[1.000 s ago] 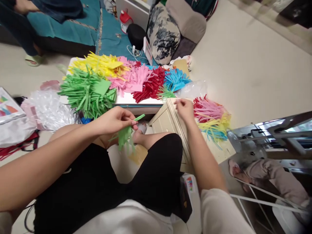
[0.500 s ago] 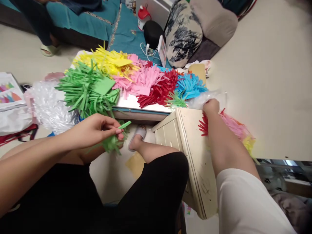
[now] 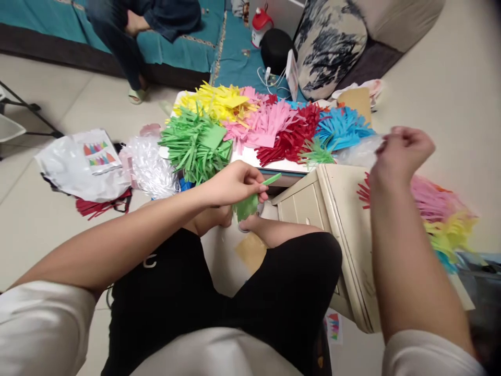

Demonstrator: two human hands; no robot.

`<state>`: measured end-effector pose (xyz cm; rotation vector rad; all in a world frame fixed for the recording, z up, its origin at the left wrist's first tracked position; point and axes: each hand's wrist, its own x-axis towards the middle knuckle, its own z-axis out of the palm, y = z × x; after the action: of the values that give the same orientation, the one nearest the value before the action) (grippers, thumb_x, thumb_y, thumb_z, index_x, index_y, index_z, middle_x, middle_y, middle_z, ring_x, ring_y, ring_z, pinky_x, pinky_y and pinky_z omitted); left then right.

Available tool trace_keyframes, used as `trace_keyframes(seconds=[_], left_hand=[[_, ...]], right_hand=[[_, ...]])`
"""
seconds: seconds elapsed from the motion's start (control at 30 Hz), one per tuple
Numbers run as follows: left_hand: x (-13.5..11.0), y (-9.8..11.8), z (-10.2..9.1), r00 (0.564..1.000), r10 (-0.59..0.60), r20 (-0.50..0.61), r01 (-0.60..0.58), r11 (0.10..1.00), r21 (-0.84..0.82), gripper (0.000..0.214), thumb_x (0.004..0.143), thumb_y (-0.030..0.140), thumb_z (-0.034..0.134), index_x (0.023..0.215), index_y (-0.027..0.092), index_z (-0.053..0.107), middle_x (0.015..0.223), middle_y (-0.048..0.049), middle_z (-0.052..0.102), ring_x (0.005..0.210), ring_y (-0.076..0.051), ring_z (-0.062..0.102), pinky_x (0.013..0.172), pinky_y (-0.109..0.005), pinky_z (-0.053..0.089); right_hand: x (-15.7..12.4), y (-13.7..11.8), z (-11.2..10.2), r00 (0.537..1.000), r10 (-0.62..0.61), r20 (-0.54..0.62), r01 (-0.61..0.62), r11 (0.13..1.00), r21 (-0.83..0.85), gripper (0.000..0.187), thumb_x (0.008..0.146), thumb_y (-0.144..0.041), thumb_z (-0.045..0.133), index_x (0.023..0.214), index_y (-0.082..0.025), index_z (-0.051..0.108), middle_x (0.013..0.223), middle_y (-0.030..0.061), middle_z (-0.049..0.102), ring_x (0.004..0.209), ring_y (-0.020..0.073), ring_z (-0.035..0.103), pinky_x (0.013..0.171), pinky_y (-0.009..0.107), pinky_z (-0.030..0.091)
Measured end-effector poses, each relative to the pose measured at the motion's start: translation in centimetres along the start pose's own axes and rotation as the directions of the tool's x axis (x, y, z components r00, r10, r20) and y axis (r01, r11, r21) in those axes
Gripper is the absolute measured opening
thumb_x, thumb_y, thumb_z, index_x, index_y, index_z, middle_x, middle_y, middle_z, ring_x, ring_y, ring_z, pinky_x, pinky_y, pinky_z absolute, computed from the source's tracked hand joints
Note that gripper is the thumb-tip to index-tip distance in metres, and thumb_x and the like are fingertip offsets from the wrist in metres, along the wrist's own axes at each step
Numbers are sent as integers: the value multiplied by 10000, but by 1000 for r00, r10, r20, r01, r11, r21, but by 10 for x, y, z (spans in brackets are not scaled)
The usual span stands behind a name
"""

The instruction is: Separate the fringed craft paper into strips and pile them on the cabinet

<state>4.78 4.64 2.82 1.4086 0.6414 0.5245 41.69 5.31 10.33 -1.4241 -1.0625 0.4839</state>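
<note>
Head view: left hand (image 3: pixel 235 183) pinches a green paper fringe (image 3: pixel 246 207) above the lap; right hand (image 3: pixel 403 150), fingers curled closed on nothing clear, hovers over a white cabinet (image 3: pixel 344 209); gripping the uncut edge firmly should keep strips together.

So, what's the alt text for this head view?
A seated person's left hand pinches a fringed green paper piece over their lap; the right hand is raised, closed, above a cream cabinet. Ahead lie fringed coloured paper piles.

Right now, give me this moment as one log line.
left hand: pinches green fringe | right hand: curled, raised near cabinet | table: coloured fringe piles
</note>
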Motion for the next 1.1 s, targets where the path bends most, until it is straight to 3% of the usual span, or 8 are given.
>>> trace_keyframes(seconds=[0.1, 0.2, 0.37, 0.5, 0.7, 0.9, 1.1], left_hand=[[13, 5, 9, 997, 57, -50, -58, 998, -30, 239, 987, 201, 909, 817, 124, 760, 872, -144, 880, 834, -209, 879, 810, -282, 706], [13, 4, 17, 980, 143, -138, -149, 988, -32, 197, 1023, 143, 825, 844, 132, 744, 875, -120, 883, 844, -197, 885, 820, -270, 702], [-12, -7, 24, 956, 206, -208, -196, 978, 66, 87, 1018, 162, 765, 949, 132, 810, 911, -98, 894, 901, -209, 894, 824, -270, 706], [-21, -10, 27, 948, 249, -200, -226, 965, 131, 114, 1013, 127, 735, 940, 132, 823, 915, -91, 896, 901, -201, 894, 834, -262, 699], [-18, -13, 29, 949, 260, -177, -240, 962, 131, 154, 1023, 115, 707, 899, 133, 796, 884, -91, 890, 857, -186, 889, 797, -240, 679], [-14, -5, 32, 924, 345, -164, -302, 923, 238, 149, 995, 113, 702, 868, 152, 769, 898, -81, 889, 884, -200, 887, 853, -276, 689], [-14, -5, 38, 900, 410, -147, -338, 871, 357, 161, 1005, 141, 682, 905, 157, 808, 917, -68, 892, 881, -205, 883, 858, -280, 685]], right_hand=[[-61, -13, 43, 998, 21, 55, -27, 994, 110, 315, 999, -412, 931, 903, -264, 671, 957, 50, 731, 986, 203, 733, 744, 304, 585], [-113, -6, 82, 988, 73, 136, -111, 948, 297, 329, 967, -458, 969, 948, -268, 700, 964, 24, 725, 940, 183, 715, 702, 276, 580], [-164, 14, 121, 966, 83, 244, -204, 824, 528, 444, 832, -521, 1072, 929, -263, 724, 934, -14, 691, 817, 132, 649, 651, 234, 557], [-179, 15, 125, 945, 92, 315, -253, 817, 519, 486, 838, -589, 1054, 956, -262, 715, 853, -28, 678, 684, 115, 596, 626, 254, 570], [-187, 9, 128, 964, 53, 261, -182, 847, 499, 554, 826, -656, 1046, 934, -260, 673, 786, -42, 624, 621, 113, 554, 565, 264, 536], [-186, 12, 127, 957, 68, 281, -222, 796, 563, 536, 833, -633, 1055, 983, -264, 696, 709, -80, 557, 566, 97, 506, 538, 244, 514], [-185, 15, 121, 956, 30, 290, -198, 796, 572, 489, 884, -614, 1021, 1002, -280, 684, 809, -67, 607, 568, 81, 488, 545, 237, 521]])
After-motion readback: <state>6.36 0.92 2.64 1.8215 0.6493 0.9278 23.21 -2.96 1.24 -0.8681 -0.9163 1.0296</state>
